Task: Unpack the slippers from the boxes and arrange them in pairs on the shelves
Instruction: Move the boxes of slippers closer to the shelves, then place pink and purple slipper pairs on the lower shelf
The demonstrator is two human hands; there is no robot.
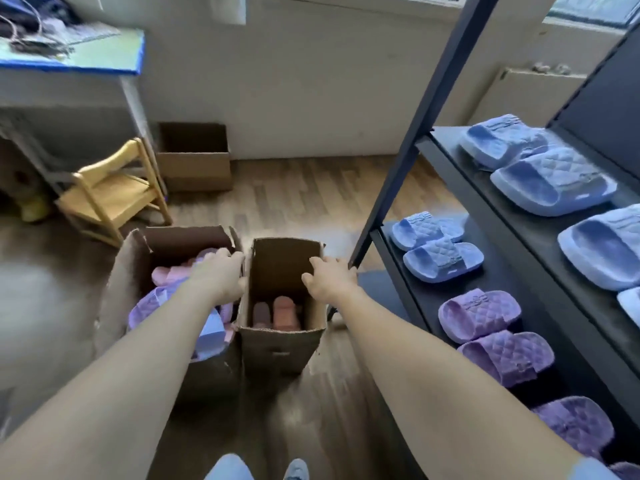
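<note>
A tall narrow cardboard box (pixel 282 344) stands open on the floor with two pink slippers (pixel 276 311) at its bottom. My left hand (pixel 221 273) grips the box's left wall and my right hand (pixel 329 277) grips its right wall. Left of it, a wider box (pixel 138 258) holds several pink, purple and light blue slippers (pixel 152 303). On the dark shelf unit (pixel 540 233) to the right, blue slippers (pixel 550 181) lie on the upper shelf. A blue pair (pixel 436 247) and purple pairs (pixel 491 334) lie on the lower shelf.
An empty cardboard box (pixel 194 157) stands against the far wall. A small yellow wooden chair (pixel 110 195) sits at the left beside a desk with a blue-edged top (pixel 72 60). The shelf's slanted post (pixel 415 133) rises just right of my right hand.
</note>
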